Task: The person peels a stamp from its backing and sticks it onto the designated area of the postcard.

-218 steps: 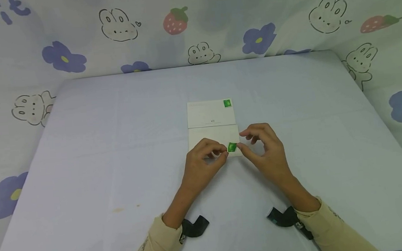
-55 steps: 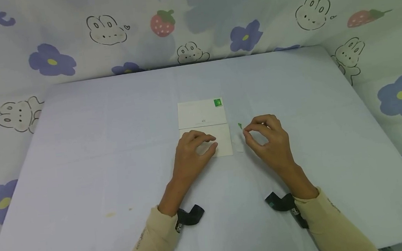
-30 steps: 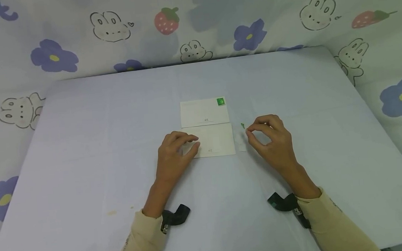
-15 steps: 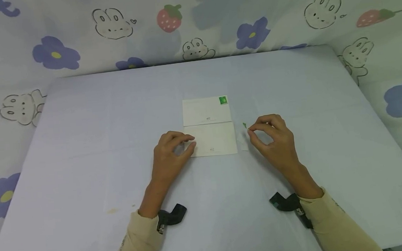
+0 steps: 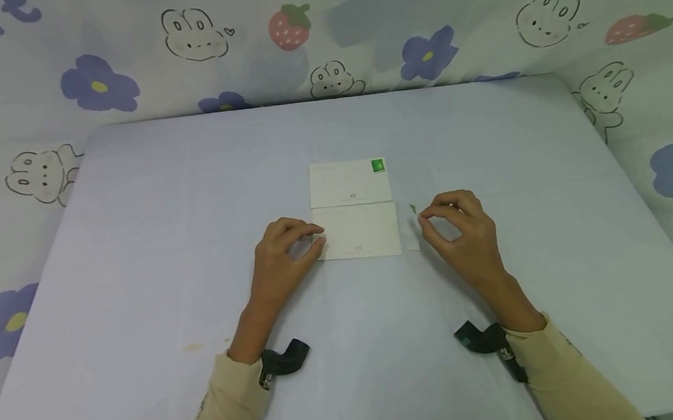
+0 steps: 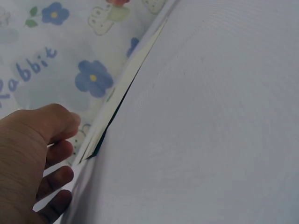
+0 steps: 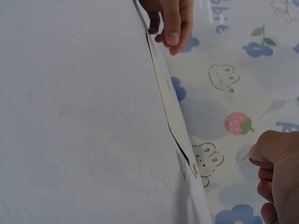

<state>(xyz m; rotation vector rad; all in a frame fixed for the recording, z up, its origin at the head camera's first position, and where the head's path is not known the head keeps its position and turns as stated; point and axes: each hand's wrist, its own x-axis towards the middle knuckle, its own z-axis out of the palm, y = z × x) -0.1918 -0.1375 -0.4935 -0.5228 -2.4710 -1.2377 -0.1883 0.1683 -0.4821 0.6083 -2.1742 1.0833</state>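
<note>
Two cream envelopes lie edge to edge mid-table in the head view. The far envelope [image 5: 346, 184] carries a green stamp [image 5: 377, 166] at its top right corner; the near envelope [image 5: 358, 231] shows only small print. My right hand [image 5: 466, 236] pinches a second green stamp [image 5: 413, 208] between thumb and forefinger, seen nearly edge-on, right of the near envelope. The right wrist view shows this pinched stamp [image 7: 243, 157] raised above the table. My left hand [image 5: 280, 254] is at the near envelope's left edge, thumb and forefinger slightly apart, holding nothing; the left wrist view shows its fingers loosely bent.
A small whitish scrap [image 5: 412, 238] lies just right of the near envelope. White cloth covers the table [image 5: 135, 219]. A printed curtain [image 5: 358, 37] with rabbits and flowers stands along the back and sides. A yellowish stain [image 5: 193, 347] marks the cloth at left.
Earlier both hands were at the second stamp over the near envelope. The right hand has since carried it right, and the left hand has withdrawn leftward to the envelope's edge.
</note>
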